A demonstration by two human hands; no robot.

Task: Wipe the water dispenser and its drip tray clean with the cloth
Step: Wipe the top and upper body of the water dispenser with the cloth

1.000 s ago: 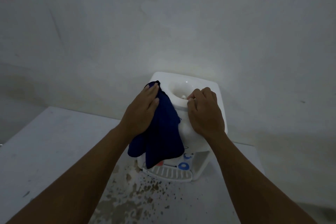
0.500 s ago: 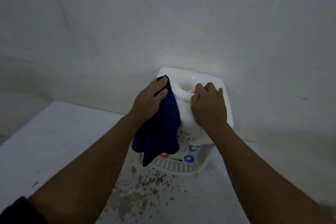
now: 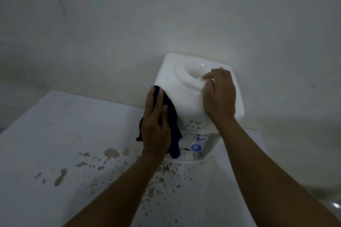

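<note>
Nearest to me I see the white table [image 3: 55, 134], and its surface in front of the machine is covered with brown spots and flakes [image 3: 110, 153]. My two bare forearms go over it toward the water dispenser [image 3: 186, 101], which stands on the far part of the table, close to the pale wall [image 3: 129, 24].

At the foot of the dispenser is the white drip tray [image 3: 190, 158], with its ribbed grid facing me. One corner of the dark blue cloth [image 3: 172, 125] hangs down until the left end of the tray. Just above the tray, a tap with a blue ring [image 3: 196, 147] is seen under the front panel.

My left hand [image 3: 155, 125] lies flat with the fingers stretched and together, and it presses the cloth against the left side of the dispenser body. The cloth is held between the palm and the plastic, not closed inside a fist; its top edge shows above my fingertips.

My right hand [image 3: 218, 96] rests on the top of the dispenser, at the right side. The fingers are loosely bent over the rim of the round bottle well [image 3: 195, 73], and this hand holds no object.
</note>
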